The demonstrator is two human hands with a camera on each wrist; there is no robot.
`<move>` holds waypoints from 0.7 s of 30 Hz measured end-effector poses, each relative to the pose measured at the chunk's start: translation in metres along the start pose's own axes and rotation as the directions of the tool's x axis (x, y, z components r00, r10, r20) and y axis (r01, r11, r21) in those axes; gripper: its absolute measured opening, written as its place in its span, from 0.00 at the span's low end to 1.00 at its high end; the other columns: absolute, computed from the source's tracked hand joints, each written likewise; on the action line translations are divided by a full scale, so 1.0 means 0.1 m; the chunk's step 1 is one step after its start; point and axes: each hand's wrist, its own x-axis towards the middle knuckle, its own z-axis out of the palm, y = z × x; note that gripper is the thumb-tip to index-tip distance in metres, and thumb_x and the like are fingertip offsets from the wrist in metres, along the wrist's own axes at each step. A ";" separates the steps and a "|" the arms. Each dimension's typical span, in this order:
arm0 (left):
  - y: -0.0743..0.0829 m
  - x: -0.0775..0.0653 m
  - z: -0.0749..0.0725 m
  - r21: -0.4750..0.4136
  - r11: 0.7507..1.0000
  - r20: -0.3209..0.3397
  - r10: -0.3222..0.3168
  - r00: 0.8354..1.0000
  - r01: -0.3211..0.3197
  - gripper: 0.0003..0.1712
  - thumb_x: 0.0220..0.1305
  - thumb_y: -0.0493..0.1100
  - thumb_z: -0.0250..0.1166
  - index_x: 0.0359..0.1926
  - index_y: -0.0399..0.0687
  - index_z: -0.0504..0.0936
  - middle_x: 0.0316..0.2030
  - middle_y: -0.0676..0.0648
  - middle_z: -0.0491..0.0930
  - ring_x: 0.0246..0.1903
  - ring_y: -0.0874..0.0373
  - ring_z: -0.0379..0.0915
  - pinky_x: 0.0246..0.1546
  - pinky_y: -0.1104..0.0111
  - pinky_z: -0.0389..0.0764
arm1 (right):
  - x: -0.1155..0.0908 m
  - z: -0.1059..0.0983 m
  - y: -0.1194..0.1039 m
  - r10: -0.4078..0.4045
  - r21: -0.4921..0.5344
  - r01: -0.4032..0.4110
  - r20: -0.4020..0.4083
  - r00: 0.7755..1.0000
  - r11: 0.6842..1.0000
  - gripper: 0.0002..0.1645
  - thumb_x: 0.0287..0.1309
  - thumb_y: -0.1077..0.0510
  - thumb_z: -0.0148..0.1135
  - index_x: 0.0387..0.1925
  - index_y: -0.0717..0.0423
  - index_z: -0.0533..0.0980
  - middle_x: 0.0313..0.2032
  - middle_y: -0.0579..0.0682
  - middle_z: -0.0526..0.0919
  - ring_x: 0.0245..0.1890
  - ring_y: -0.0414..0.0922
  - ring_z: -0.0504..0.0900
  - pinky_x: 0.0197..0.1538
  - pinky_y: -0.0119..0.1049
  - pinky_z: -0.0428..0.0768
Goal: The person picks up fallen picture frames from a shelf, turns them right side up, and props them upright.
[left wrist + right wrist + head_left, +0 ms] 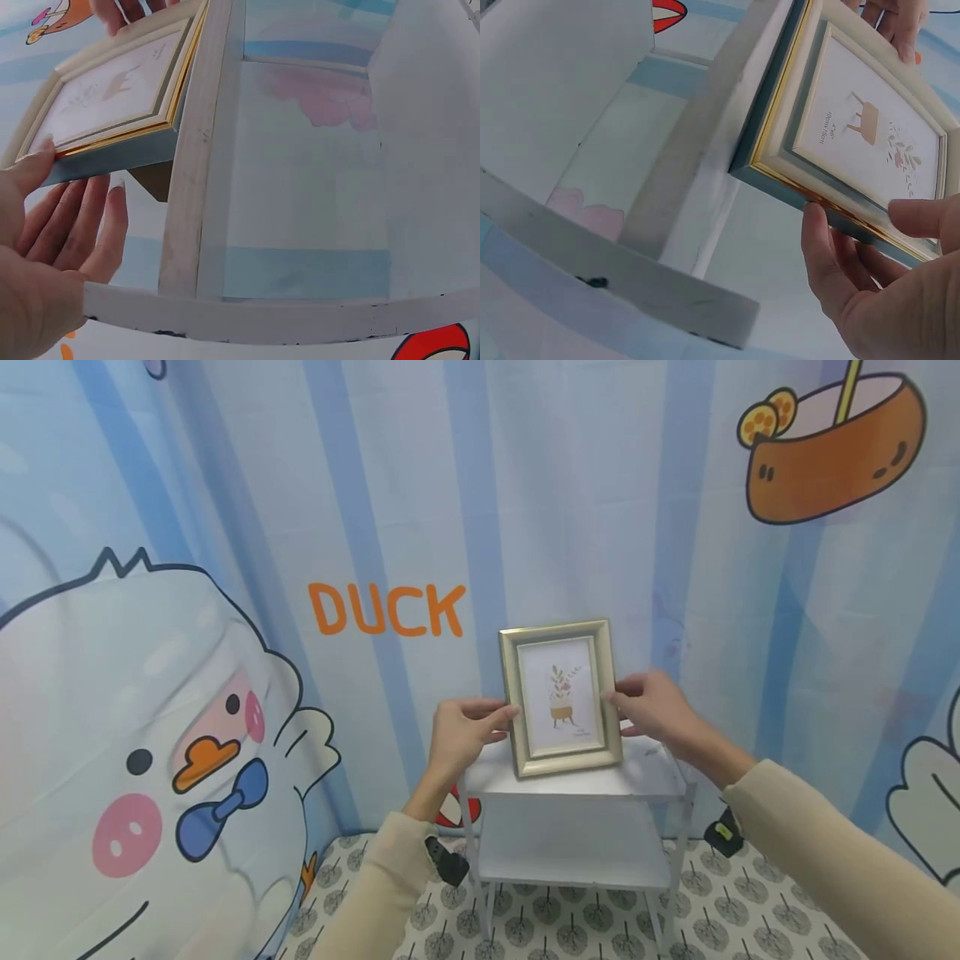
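A gold-and-cream picture frame [570, 763] stands on the top board of a small white shelf [656, 777], leaning a little back. Inside it is a white print [561, 693] of a potted plant on legs. My left hand [461, 731] grips the frame's left edge, thumb at the front. The right hand [660, 710] holds the opposite edge the same way, with its thumb [922, 217] on the front border. A dark support leg [154, 178] shows behind the frame in the left wrist view.
The shelf's lower board [573, 847] sits beneath the top one. Behind it hangs a blue-striped curtain [562, 485] with cartoon prints and the word DUCK. A tree-patterned floor covering [555, 931] lies under the shelf legs.
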 end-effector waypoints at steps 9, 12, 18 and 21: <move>-0.02 0.08 0.04 -0.007 1.000 0.029 0.009 1.000 -0.008 0.19 0.65 0.46 0.76 0.50 0.38 0.90 0.46 0.38 0.91 0.43 0.50 0.92 0.44 0.62 0.92 | -0.08 0.00 0.13 -0.011 0.038 0.012 -0.035 0.999 0.999 0.32 0.77 0.57 0.56 0.73 0.72 0.65 0.68 0.71 0.73 0.65 0.65 0.80 0.54 0.45 0.90; -0.02 0.09 0.05 -0.015 1.000 0.029 0.017 0.999 -0.016 0.19 0.66 0.46 0.76 0.51 0.37 0.90 0.46 0.37 0.91 0.43 0.50 0.92 0.44 0.62 0.92 | -0.10 0.00 0.15 -0.018 0.034 0.020 -0.052 0.998 0.999 0.31 0.77 0.57 0.58 0.72 0.72 0.66 0.67 0.70 0.73 0.63 0.63 0.81 0.54 0.46 0.90; -0.04 0.12 0.04 0.010 0.999 0.031 0.041 0.999 -0.041 0.19 0.68 0.46 0.74 0.52 0.37 0.90 0.47 0.38 0.91 0.43 0.50 0.92 0.45 0.62 0.91 | -0.12 0.01 0.18 -0.039 0.052 0.043 -0.076 0.996 0.998 0.31 0.75 0.57 0.60 0.71 0.72 0.68 0.65 0.70 0.75 0.60 0.63 0.83 0.51 0.45 0.91; -0.06 0.12 0.04 0.019 0.999 0.035 0.040 0.999 -0.040 0.19 0.68 0.46 0.74 0.52 0.37 0.90 0.47 0.38 0.91 0.43 0.51 0.92 0.45 0.62 0.91 | -0.13 0.03 0.22 -0.042 0.066 0.047 -0.076 0.996 0.997 0.31 0.75 0.58 0.60 0.71 0.71 0.68 0.65 0.70 0.75 0.61 0.63 0.82 0.49 0.43 0.91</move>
